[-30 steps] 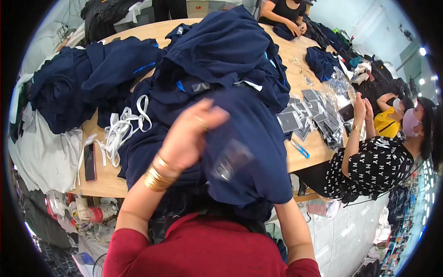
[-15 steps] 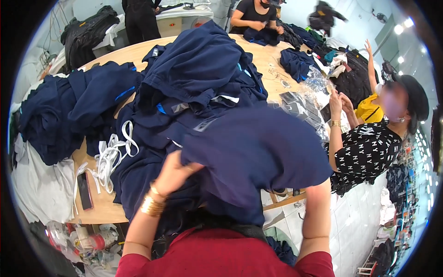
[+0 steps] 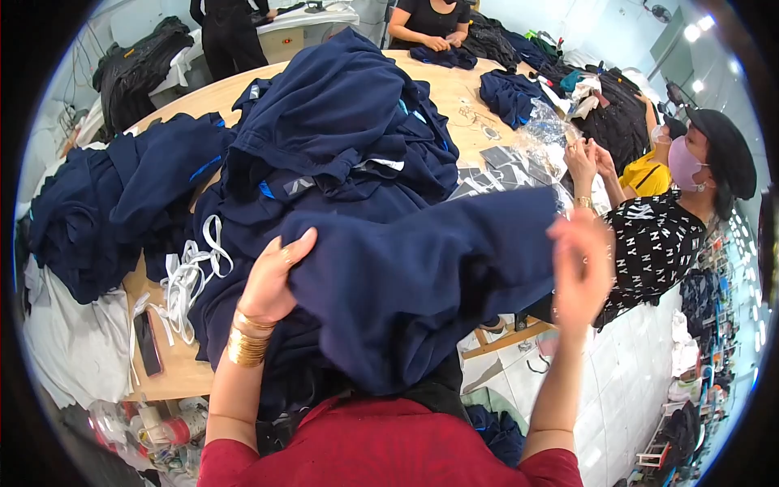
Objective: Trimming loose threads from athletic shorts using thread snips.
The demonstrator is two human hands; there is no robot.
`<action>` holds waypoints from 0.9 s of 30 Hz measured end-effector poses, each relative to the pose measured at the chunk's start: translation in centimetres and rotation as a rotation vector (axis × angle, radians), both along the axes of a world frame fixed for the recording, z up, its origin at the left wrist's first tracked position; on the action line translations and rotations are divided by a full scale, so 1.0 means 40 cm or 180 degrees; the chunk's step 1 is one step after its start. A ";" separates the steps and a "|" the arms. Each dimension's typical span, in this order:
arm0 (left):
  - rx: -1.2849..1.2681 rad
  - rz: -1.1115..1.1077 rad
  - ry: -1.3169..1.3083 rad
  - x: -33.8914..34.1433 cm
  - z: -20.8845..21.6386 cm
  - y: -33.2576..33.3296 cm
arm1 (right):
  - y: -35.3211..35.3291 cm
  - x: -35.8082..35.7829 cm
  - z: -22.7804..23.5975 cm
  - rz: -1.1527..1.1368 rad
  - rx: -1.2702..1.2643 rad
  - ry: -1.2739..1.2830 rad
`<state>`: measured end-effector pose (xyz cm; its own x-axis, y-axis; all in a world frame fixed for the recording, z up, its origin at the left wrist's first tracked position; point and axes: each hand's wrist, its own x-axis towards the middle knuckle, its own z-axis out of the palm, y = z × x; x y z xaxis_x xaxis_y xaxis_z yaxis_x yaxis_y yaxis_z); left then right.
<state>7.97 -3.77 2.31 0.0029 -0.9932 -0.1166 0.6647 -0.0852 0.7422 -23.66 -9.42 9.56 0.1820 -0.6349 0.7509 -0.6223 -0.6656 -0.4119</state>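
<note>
A navy blue garment (image 3: 422, 276) is stretched in front of me; its exact kind does not show. My left hand (image 3: 274, 280), with gold bracelets at the wrist, grips its left edge, the thumb on the near side and most fingers hidden. At the garment's right end is my right hand (image 3: 583, 272), smeared by motion, so its hold on the cloth is unclear. Beyond the garment rises a tall heap of navy clothes (image 3: 324, 122). Beside my left forearm, a tangle of white cord (image 3: 191, 280) and a phone (image 3: 148, 342) lie on the wooden table (image 3: 182, 377).
Another navy pile (image 3: 122, 195) and white cloth (image 3: 73, 341) are at the left. Several flat dark packets (image 3: 507, 166) lie toward the right, near a masked person in a patterned top (image 3: 661, 252). Another person (image 3: 430, 28) handles cloth at the far side.
My right arm has come out from under the garment, and the right hand is now visible at its end. The cloth is lower and stretched sideways. My left hand has shifted slightly left and up.
</note>
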 end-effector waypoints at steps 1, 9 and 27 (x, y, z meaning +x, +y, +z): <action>0.0097 -0.0063 -0.0103 -0.028 0.026 -0.004 | 0.026 0.029 -0.062 0.1334 0.0702 -0.0638; -0.1717 -0.2368 -0.1267 -0.178 0.161 -0.020 | 0.108 0.207 -0.371 0.1740 0.2493 -0.1951; -0.0151 0.0734 -0.0100 -0.152 0.094 -0.185 | 0.047 -0.087 -0.069 -0.0774 -0.0353 -0.1596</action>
